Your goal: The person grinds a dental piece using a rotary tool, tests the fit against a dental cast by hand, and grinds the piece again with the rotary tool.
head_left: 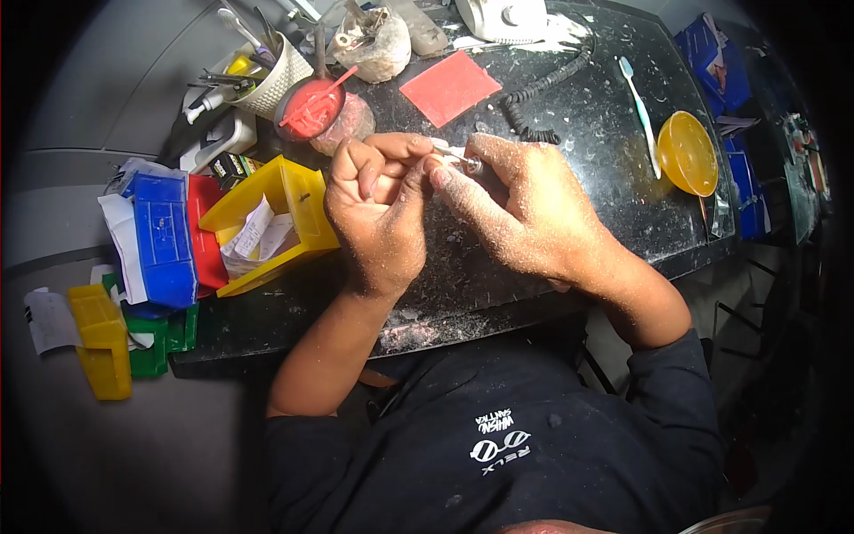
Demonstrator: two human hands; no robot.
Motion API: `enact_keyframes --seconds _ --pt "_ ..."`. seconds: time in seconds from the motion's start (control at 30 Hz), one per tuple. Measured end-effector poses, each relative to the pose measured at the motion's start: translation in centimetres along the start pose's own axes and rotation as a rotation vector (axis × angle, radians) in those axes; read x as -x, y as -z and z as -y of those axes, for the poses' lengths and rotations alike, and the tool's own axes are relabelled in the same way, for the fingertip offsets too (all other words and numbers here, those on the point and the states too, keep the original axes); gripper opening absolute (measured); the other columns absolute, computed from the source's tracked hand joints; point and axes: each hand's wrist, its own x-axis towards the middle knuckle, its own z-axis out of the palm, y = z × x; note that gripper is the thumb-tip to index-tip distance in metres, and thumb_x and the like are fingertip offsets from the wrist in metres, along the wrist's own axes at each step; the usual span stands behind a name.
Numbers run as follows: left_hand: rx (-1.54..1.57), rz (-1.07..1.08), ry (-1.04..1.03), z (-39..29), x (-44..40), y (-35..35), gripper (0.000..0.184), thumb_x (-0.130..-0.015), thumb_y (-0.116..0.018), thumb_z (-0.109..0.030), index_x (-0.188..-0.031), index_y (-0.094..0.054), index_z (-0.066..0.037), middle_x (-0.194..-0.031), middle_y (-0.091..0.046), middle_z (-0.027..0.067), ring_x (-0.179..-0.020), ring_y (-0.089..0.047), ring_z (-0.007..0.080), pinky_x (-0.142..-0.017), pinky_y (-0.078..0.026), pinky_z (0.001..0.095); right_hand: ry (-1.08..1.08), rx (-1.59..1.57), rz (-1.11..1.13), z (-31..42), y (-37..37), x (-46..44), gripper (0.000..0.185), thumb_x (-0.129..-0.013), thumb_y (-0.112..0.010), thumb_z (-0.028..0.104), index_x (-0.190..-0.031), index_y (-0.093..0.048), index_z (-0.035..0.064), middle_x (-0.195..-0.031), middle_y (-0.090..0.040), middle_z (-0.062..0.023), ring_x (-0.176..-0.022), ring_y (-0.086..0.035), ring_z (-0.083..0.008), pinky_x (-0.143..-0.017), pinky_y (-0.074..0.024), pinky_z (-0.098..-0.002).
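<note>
My left hand (381, 191) is closed over the black table, thumb and fingertips pinching a small pale piece (441, 148) that the fingers mostly hide. Close against it, my right hand (525, 200) is wrapped round a slim metal tool (474, 165), whose tip is at the small piece. White dust covers the right hand and forearm. Just beyond the hands lies a flat red sheet (451, 88), with a black coiled cord (534, 100) to its right.
A yellow bin (313, 206) with papers stands left of my left hand, beside blue (165, 236) and red bins. A pan (311, 109) of red strips sits behind. Toothbrush (642, 120) and orange bowl (688, 153) lie at right. A white device (503, 18) stands at the back.
</note>
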Motion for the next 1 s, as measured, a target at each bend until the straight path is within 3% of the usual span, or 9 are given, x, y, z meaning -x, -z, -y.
enact_keyframes --seconds 0.13,0.2,0.53,0.6,1.0 --pt "0.012 0.003 -0.034 0.39 -0.02 -0.01 0.033 -0.095 -0.061 0.015 -0.092 -0.035 -0.006 -0.109 -0.067 0.0210 -0.099 -0.069 0.0183 -0.090 -0.058 0.0311 0.037 0.031 -0.019 -0.33 -0.11 -0.01 0.049 -0.095 -0.066 0.041 -0.073 -0.063 -0.0022 -0.061 -0.061 -0.0223 -0.060 -0.065 -0.0422 -0.058 -0.0516 -0.0471" --pt "-0.023 0.022 -0.005 0.18 0.15 0.15 0.036 -0.090 -0.053 0.024 -0.095 -0.035 -0.006 -0.110 -0.064 0.0234 -0.101 -0.068 0.0232 -0.095 -0.056 0.0356 0.022 0.022 -0.010 -0.27 -0.01 -0.01 0.049 -0.095 -0.066 0.042 -0.073 -0.063 -0.0023 -0.060 -0.060 -0.0223 -0.060 -0.065 -0.0423 -0.058 -0.0515 -0.0472" --pt "-0.038 0.022 -0.022 0.30 0.04 0.23 0.036 -0.090 -0.053 0.024 -0.094 -0.034 -0.007 -0.110 -0.065 0.0240 -0.099 -0.068 0.0233 -0.093 -0.057 0.0350 -0.033 0.031 0.021 0.20 0.37 -0.09 0.050 -0.095 -0.066 0.043 -0.076 -0.065 -0.0027 -0.061 -0.062 -0.0221 -0.061 -0.066 -0.0413 -0.059 -0.0524 -0.0463" --pt "-0.010 0.016 -0.013 0.16 -0.05 0.11 0.035 -0.095 -0.061 0.015 -0.092 -0.034 -0.006 -0.109 -0.067 0.0220 -0.099 -0.069 0.0182 -0.090 -0.058 0.0305 -0.007 0.028 0.012 -0.04 0.27 0.00 0.050 -0.095 -0.065 0.043 -0.076 -0.065 -0.0029 -0.061 -0.062 -0.0221 -0.061 -0.066 -0.0412 -0.059 -0.0525 -0.0463" --pt "0.051 -0.029 0.022 0.27 0.00 0.24 0.036 -0.094 -0.062 0.015 -0.092 -0.034 -0.007 -0.110 -0.067 0.0218 -0.099 -0.069 0.0178 -0.090 -0.058 0.0301 -0.006 0.042 -0.016 -0.10 -0.12 0.07 0.053 -0.096 -0.065 0.046 -0.072 -0.064 -0.0021 -0.059 -0.061 -0.0215 -0.059 -0.066 -0.0417 -0.058 -0.0526 -0.0476"
